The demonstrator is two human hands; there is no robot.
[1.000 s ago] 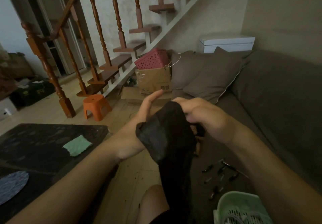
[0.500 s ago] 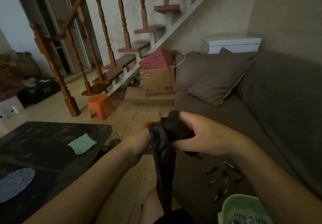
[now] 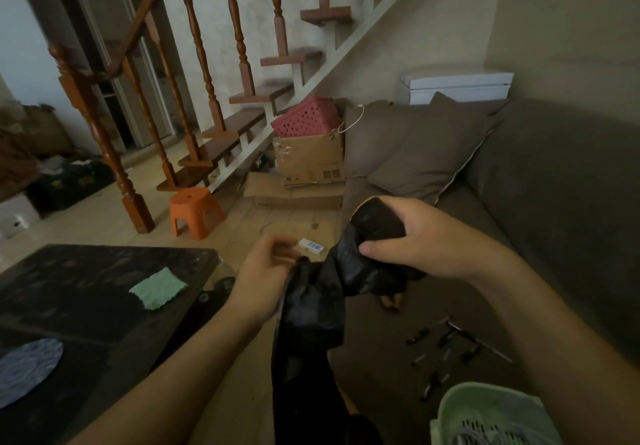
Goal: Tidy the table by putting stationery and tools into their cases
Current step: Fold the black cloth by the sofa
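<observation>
Where the view is nearest, low right, a pale green basket (image 3: 485, 406) sits on the sofa (image 3: 554, 202) seat. Just beyond it, small dark tool bits (image 3: 446, 340) lie scattered on the cushion. The black pouch (image 3: 311, 313) hangs over the lap. The right hand (image 3: 426, 236) curls round its bunched top end; the left hand (image 3: 266, 271) pinches its side edge, fingers blurred. To the left, a dark table (image 3: 69, 288) bears a green cloth (image 3: 157, 287). Farther off, an orange stool (image 3: 195, 210) stands by the stairs (image 3: 249, 120).
</observation>
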